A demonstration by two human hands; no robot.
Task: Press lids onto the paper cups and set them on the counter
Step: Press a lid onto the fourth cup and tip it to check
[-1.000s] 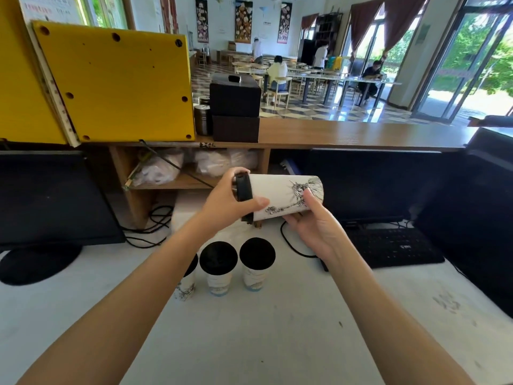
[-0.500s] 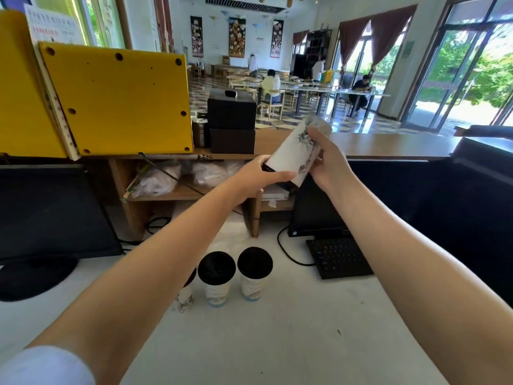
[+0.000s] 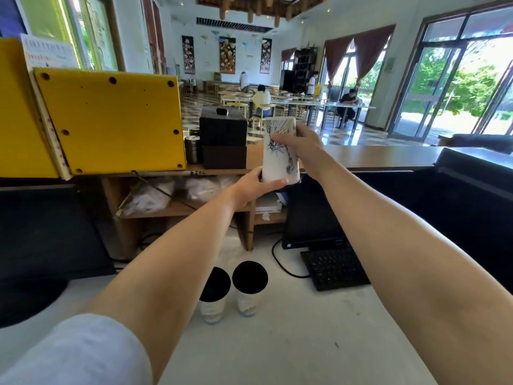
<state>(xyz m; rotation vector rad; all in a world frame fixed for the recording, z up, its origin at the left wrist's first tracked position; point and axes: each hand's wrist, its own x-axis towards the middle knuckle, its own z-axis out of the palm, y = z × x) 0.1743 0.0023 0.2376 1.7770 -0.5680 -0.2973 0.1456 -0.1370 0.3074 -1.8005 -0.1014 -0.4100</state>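
A white paper cup [image 3: 277,162] with black line drawings is held upside down, its base on top and its black-lidded end at the bottom, level with the wooden counter [image 3: 374,157]. My left hand [image 3: 255,186] grips the lidded lower end. My right hand [image 3: 301,145] wraps the upper part from the right. Two more cups with black lids, one [image 3: 214,286] and another [image 3: 249,279], stand upright on the white worktop [image 3: 291,343] below my arms. My left forearm hides whatever stands to their left.
A black box stack [image 3: 223,140] and a metal tin [image 3: 192,150] sit on the counter left of the held cup. A yellow panel [image 3: 111,123] stands at left. A black keyboard [image 3: 333,268] and monitors [image 3: 47,232] flank the worktop. People sit in the hall beyond.
Both hands raised the cup from lying sideways near the worktop to counter height, turning it until its lidded end points down. The view tilted upward with it.
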